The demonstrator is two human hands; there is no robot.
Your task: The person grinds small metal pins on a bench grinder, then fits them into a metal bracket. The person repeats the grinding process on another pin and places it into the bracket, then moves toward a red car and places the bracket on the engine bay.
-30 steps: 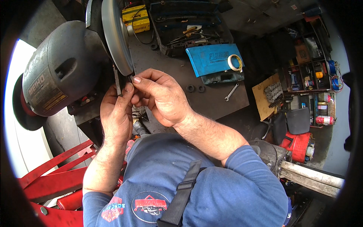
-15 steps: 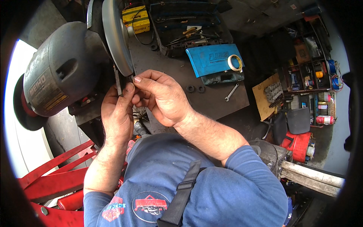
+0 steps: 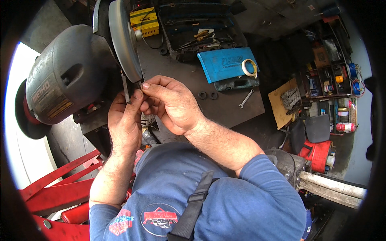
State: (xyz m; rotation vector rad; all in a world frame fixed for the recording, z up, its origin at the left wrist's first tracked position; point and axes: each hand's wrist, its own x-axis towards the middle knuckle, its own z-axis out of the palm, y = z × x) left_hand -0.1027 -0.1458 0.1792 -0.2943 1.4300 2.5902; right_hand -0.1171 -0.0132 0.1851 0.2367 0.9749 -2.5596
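Both of my hands are up against the bench grinder's grey wheel point(image 3: 124, 40). My right hand point(image 3: 173, 102) pinches a small, thin dark metal piece point(image 3: 140, 84) between thumb and fingers, its end at the wheel's lower edge. Most of that piece is hidden by the fingers. My left hand point(image 3: 124, 124) is closed beside it, thumb up, at the narrow metal tool rest point(image 3: 125, 86). Whether its fingertips also grip the piece is hidden. The dark grinder motor housing point(image 3: 60, 74) lies to the left of the wheel.
Two dark rings point(image 3: 208, 95), a wrench point(image 3: 246, 99), a blue case lid point(image 3: 227, 62) and a tape roll point(image 3: 249, 68) lie on the bench point(image 3: 225, 114). Behind are an open toolbox point(image 3: 201, 44) and a yellow box point(image 3: 144, 21). Red metal bars point(image 3: 60, 176) stand at lower left.
The view has shifted very slightly against the grinder. Both hands keep the same hold at the wheel's lower edge.
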